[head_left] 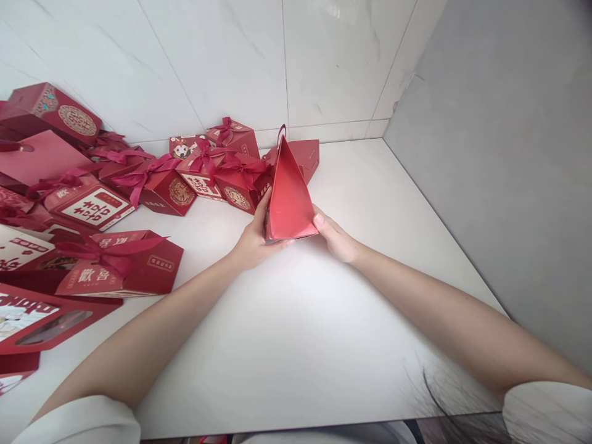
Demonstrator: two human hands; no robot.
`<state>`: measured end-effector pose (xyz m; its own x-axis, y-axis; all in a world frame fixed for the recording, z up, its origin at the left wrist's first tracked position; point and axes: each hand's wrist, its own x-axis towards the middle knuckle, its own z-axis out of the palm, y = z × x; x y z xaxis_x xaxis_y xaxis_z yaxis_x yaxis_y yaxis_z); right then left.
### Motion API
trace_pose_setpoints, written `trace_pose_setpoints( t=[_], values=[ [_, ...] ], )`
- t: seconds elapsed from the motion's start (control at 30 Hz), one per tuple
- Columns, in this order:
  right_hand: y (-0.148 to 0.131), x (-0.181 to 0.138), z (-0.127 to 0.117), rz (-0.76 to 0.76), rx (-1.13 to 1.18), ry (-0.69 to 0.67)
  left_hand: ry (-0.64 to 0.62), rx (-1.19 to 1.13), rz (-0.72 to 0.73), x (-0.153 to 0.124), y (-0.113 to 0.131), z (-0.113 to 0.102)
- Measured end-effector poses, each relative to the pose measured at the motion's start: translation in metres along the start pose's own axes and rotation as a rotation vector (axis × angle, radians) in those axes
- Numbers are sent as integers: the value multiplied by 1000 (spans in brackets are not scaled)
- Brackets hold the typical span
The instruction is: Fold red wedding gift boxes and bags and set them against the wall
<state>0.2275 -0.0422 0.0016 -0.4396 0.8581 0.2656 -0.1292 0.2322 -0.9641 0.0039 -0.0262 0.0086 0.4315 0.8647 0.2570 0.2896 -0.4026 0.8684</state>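
Observation:
Between my two hands stands a red gift box (pixel 291 197), its plain triangular side facing me and a small loop handle at its peak. My left hand (pixel 254 242) grips its left face, with the thumb up along the side and fingers under the near bottom edge. My right hand (pixel 337 237) holds the lower right corner, thumb pressed on the side. Behind it, a dark red box (pixel 306 157) is partly hidden. Just left of my left hand sits a ribboned red box (pixel 240 185) with a round gold emblem.
Several red gift boxes with ribbons crowd the left side, among them a box with a white panel (pixel 99 208) and a windowed box (pixel 60 324). They rest on a white table (pixel 296 345). A tiled wall (pixel 231 61) borders the back, a grey surface (pixel 499 142) the right.

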Motion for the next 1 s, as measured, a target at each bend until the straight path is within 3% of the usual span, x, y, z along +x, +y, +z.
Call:
trace_pose_setpoints(
  t=[1.0],
  values=[
    [-2, 0, -2, 16, -20, -5, 16, 5, -49, -2, -4, 0]
  ],
)
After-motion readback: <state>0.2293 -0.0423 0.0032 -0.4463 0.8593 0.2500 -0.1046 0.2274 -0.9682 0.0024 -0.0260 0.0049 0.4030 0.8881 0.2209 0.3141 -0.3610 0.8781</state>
